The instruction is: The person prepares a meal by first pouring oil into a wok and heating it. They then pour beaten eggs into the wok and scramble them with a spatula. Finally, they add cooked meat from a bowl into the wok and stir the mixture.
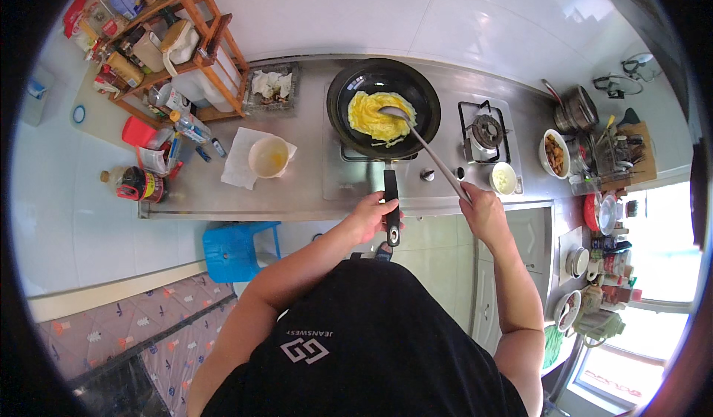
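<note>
A black wok (426, 119) rests on the left burner, holding a yellow sheet of cooked egg (367, 117). My left hand (374, 216) grips the wok's black handle (391, 186). In my right hand (482, 211) is the long shaft of a metal ladle (440, 163), whose bowl lies on the egg. A cream bowl (269, 157) with traces of yellow liquid stands on white paper (238, 158) left of the stove. Near my right hand, a small white bowl (503, 178) holds pale chopped pieces.
Right of the wok is an unlit-looking burner (486, 132). Farther right stand a bowl of brown food (555, 154) and stacked pots (576, 109). A wooden spice rack (209, 63) and bottles occupy the left side. A blue plastic stool (231, 252) stands below the counter.
</note>
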`<action>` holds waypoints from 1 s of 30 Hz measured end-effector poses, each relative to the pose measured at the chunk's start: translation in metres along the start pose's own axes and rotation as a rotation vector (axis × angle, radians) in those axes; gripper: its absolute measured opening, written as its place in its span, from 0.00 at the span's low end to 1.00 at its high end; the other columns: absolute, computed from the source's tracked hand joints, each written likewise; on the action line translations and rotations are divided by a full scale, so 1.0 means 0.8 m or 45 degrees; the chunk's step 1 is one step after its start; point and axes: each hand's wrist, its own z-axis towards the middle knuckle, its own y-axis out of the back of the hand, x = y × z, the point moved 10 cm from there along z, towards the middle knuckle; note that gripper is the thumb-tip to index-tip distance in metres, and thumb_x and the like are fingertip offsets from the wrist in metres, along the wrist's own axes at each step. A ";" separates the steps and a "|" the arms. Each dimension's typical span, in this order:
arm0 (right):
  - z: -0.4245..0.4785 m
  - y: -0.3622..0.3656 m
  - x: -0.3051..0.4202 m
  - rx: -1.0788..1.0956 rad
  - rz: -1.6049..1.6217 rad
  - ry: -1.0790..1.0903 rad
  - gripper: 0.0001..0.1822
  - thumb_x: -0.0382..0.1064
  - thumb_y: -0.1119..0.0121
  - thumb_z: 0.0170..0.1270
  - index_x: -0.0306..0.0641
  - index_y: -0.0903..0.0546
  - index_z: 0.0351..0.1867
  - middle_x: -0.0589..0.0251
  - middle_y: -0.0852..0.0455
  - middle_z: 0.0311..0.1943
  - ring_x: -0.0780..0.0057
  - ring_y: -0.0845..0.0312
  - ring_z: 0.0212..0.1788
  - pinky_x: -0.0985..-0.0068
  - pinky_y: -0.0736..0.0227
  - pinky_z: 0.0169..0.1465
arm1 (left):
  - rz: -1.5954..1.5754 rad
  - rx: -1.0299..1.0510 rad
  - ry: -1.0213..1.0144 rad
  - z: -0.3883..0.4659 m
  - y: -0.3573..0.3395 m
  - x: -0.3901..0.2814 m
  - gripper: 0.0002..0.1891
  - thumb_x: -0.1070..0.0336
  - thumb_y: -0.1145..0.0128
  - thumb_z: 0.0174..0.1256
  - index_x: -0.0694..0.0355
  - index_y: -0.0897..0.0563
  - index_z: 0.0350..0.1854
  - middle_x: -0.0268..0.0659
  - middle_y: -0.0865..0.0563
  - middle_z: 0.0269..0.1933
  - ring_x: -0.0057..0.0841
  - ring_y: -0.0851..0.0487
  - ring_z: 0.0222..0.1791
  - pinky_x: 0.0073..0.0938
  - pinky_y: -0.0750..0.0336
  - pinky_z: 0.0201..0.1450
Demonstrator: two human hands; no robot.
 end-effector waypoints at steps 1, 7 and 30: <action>-0.001 0.005 -0.002 -0.027 0.021 0.006 0.17 0.35 0.41 0.58 0.33 0.20 0.50 0.41 0.16 0.31 0.43 0.19 0.36 0.57 0.24 0.42 | -0.012 -0.004 -0.004 0.001 -0.002 -0.001 0.11 0.63 0.46 0.71 0.62 0.29 0.48 0.44 0.17 0.40 0.44 0.15 0.38 0.47 0.18 0.41; -0.007 -0.018 -0.026 -0.135 0.272 -0.106 0.19 0.35 0.40 0.58 0.33 0.20 0.52 0.42 0.16 0.28 0.48 0.17 0.33 0.62 0.24 0.39 | -0.259 -0.041 0.018 0.018 -0.010 -0.001 0.10 0.62 0.43 0.69 0.62 0.28 0.42 0.39 0.20 0.33 0.37 0.17 0.29 0.44 0.18 0.36; -0.010 -0.005 -0.067 -0.099 0.374 0.079 0.19 0.36 0.39 0.58 0.33 0.20 0.52 0.46 0.18 0.23 0.52 0.20 0.26 0.64 0.26 0.34 | -0.091 -0.241 -0.209 0.005 -0.020 -0.003 0.11 0.67 0.39 0.63 0.51 0.31 0.34 0.22 0.33 0.18 0.14 0.35 0.13 0.24 0.39 0.14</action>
